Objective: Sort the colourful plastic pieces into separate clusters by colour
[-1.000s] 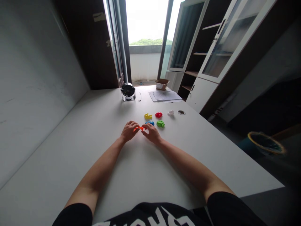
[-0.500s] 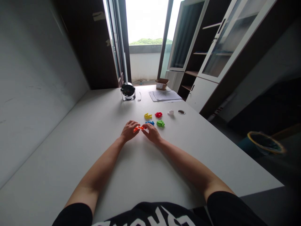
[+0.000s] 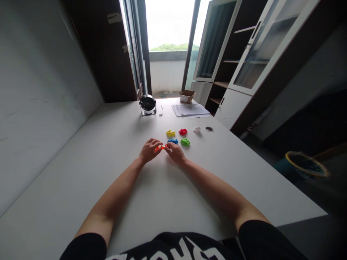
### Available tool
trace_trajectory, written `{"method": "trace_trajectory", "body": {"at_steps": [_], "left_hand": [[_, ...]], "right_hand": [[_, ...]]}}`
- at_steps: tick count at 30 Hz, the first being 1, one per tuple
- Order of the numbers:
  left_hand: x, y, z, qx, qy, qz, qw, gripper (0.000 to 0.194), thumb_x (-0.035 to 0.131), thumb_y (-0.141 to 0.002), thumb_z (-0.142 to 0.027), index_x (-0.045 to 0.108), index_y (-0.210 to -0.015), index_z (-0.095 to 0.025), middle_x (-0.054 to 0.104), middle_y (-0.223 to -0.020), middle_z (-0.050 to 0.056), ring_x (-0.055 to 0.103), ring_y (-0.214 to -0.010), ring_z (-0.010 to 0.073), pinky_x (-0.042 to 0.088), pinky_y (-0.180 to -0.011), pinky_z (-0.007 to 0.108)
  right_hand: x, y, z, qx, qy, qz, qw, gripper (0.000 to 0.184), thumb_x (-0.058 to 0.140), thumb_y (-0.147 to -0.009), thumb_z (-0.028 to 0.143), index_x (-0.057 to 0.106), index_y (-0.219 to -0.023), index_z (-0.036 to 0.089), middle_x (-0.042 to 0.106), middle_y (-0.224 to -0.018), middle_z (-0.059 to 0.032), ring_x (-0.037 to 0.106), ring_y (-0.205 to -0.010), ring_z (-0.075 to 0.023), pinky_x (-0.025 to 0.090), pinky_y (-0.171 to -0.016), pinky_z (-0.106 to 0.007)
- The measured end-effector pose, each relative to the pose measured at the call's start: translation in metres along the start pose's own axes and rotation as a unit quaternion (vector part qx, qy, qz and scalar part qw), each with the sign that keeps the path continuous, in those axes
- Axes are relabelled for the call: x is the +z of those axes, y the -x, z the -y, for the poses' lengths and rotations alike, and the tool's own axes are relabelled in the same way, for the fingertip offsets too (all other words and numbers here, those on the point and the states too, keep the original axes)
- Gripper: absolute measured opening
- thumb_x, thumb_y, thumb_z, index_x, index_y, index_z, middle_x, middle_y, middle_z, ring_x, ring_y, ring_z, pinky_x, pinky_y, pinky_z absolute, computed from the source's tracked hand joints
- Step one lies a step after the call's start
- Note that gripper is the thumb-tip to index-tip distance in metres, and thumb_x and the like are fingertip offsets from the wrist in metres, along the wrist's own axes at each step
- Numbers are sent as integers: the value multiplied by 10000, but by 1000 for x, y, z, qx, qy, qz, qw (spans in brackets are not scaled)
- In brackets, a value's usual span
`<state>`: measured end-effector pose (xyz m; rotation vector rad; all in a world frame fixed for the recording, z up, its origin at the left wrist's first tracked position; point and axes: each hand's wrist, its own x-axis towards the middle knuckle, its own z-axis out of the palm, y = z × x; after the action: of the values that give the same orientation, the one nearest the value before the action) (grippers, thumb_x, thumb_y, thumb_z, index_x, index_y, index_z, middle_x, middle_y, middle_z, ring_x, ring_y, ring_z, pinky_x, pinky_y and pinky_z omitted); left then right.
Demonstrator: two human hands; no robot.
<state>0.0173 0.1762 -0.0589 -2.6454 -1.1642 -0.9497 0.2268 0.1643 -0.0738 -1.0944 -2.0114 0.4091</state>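
A small orange plastic piece [image 3: 159, 147] is pinched between my left hand [image 3: 150, 151] and my right hand [image 3: 175, 152], just above the white table [image 3: 108, 151]. Its middle shows, and my fingers cover its ends. Nearest my right hand lie a blue piece [image 3: 172, 141] and a green piece [image 3: 185, 142]. Beyond them are a yellow piece [image 3: 170, 133], a red piece [image 3: 183, 132] and a white piece [image 3: 197, 129].
At the table's far end stand a round black-and-silver desk fan [image 3: 148, 105], a cardboard box [image 3: 187, 96] and a stack of papers [image 3: 189, 110]. A cable grommet [image 3: 209, 129] sits near the right edge. Below right is a waste bin [image 3: 306, 164].
My hands stay at the orange piece, with only slight finger shifts on it. The other pieces have not moved, and the view has shifted slightly.
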Motion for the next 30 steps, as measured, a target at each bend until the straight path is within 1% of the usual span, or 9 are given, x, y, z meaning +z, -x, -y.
{"method": "trace_trajectory", "body": {"at_steps": [5,7,10,13,15,18,22,26,30], "left_hand": [[0,-1,-1,9,-6,-9,1000,194,557,-966,-290,686,-1108,-257,682,-1099,60,575,-1065,233,497,-942,417],[-1,-1,-1,6,-6,-11,1000,188,547,-973,-298,688,-1091,-257,681,-1097,57,572,-1064,230,496,-943,415],[-3,-1,-2,-4,-1,-7,1000,190,528,-982,-308,682,-1080,-253,679,-1099,56,566,-1066,231,492,-945,414],[-5,-1,-4,-12,9,0,1000,202,508,-990,-310,670,-1092,-246,678,-1098,62,565,-1064,233,490,-944,419],[-6,-2,-5,-15,14,2,1000,206,497,-992,-300,666,-1095,-242,678,-1091,66,566,-1060,235,488,-943,423],[-6,-2,-6,-15,19,5,1000,206,491,-990,-282,666,-1086,-236,677,-1082,69,565,-1059,236,487,-943,426],[-7,-2,-6,-12,20,8,1000,194,509,-975,-278,668,-1079,-236,672,-1087,71,562,-1070,240,485,-954,429],[-7,-2,-5,-6,20,11,1000,192,554,-955,-316,665,-1092,-242,667,-1101,70,556,-1083,249,485,-963,436],[-7,-2,-5,-8,17,7,1000,202,526,-976,-335,668,-1082,-238,671,-1095,66,556,-1074,243,487,-955,425]], "right_hand": [[-2,0,2,22,2,7,1000,316,429,-1021,453,593,-900,211,629,-846,-30,550,-788,-180,397,-724,-286],[-3,0,2,25,0,4,1000,319,414,-1026,444,601,-913,212,639,-857,-30,560,-785,-178,401,-720,-286],[-2,0,3,26,-9,-12,1000,274,430,-1022,426,608,-1071,223,671,-916,-35,591,-792,-177,426,-743,-292],[-1,1,3,18,-12,-25,999,285,522,-981,411,572,-1196,230,687,-896,-29,611,-772,-181,450,-758,-304],[-1,1,4,10,-11,-29,999,276,559,-960,395,575,-1179,228,689,-870,-24,617,-762,-180,459,-758,-308],[-2,1,5,7,-10,-34,999,221,547,-964,389,598,-1099,221,688,-865,-27,613,-750,-172,462,-747,-304],[-2,0,5,8,-3,-38,999,211,544,-966,411,607,-1006,214,676,-864,-29,597,-748,-169,454,-736,-297],[-1,0,3,9,7,-40,999,211,524,-979,406,604,-983,211,666,-894,-31,584,-741,-163,443,-733,-296],[0,0,2,5,18,-37,999,230,501,-995,407,605,-946,208,657,-876,-31,579,-763,-170,427,-731,-295]]}}
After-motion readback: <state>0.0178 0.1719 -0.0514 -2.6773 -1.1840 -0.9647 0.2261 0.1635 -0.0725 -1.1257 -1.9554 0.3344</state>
